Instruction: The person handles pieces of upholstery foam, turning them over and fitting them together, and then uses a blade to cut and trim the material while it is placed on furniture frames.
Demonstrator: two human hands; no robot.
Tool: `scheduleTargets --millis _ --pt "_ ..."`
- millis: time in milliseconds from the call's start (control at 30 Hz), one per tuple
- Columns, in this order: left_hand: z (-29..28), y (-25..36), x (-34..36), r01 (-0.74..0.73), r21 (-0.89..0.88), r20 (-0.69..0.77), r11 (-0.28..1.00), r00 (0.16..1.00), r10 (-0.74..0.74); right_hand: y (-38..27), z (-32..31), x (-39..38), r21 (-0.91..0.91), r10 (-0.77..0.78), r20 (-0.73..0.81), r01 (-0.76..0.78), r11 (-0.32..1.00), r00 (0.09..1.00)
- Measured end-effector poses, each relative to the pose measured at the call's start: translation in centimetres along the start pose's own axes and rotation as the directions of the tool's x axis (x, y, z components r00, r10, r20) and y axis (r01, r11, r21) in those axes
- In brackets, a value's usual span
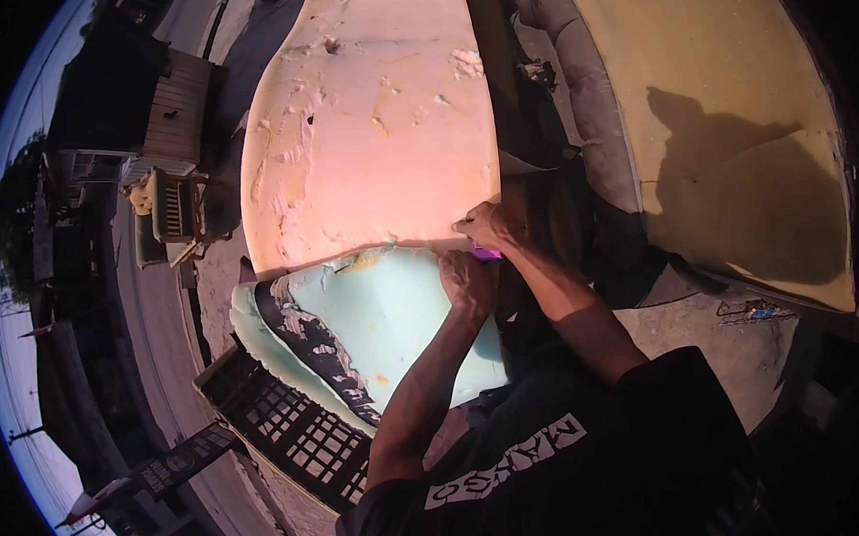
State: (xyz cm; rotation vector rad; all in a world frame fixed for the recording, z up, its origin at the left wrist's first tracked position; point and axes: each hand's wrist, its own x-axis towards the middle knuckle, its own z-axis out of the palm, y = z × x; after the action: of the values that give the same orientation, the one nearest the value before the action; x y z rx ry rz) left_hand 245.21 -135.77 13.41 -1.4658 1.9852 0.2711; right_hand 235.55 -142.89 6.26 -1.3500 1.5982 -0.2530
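A long slab of pink foam [376,146], gouged and patched with yellowish marks, stretches away in front of me. Its near edge meets a pale green foam piece [355,310] along a seam. At the right end of this seam my left hand [468,281] is closed, resting on the green foam. Just beyond it, my right hand [493,227] bends its fingers together over the pink foam's corner. A small bright purple thing [486,253] shows between the two hands, partly covered, so its kind is unclear. What the fingertips grip is hidden.
To the right lies a large yellowish foam panel [733,188] beside a grey tufted cushion [586,117], with shadow across it. A dark lattice frame [303,446] stands at lower left, under torn green foam with dark fabric [308,340]. A wooden chair [178,212] is farther left, near the road.
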Motion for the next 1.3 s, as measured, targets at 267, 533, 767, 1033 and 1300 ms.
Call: scheduleTargets --millis 267,533,767,1033,1300 --pt "2.1 -2.2 0.8 -0.159 0.137 -0.049 0.978 0.985 0.167 2.2 0.5 2.6 0.141 -0.068 0.022 0.064 0.988 0.997" --pt "4.6 -4.1 -2.8 -0.312 0.036 -0.346 0.95 0.887 0.304 1.1 0.4 1.2 -0.052 -0.103 -0.003 0.103 0.993 0.995" --pt "5.0 -3.2 -1.5 -0.273 0.128 -0.419 0.953 0.856 0.302 -0.3 1.9 -1.4 -0.285 -0.066 0.133 0.102 0.953 0.989" --pt "4.1 -7.0 -4.3 -0.498 0.192 -0.126 0.846 0.842 0.525 3.5 3.1 -2.2 0.228 -0.146 -0.156 0.179 0.957 0.977" --pt "8.3 -2.2 -2.5 -0.447 0.279 -0.462 0.85 0.713 0.527 5.8 3.4 -2.9 0.433 -0.024 -0.036 0.037 0.901 0.999"
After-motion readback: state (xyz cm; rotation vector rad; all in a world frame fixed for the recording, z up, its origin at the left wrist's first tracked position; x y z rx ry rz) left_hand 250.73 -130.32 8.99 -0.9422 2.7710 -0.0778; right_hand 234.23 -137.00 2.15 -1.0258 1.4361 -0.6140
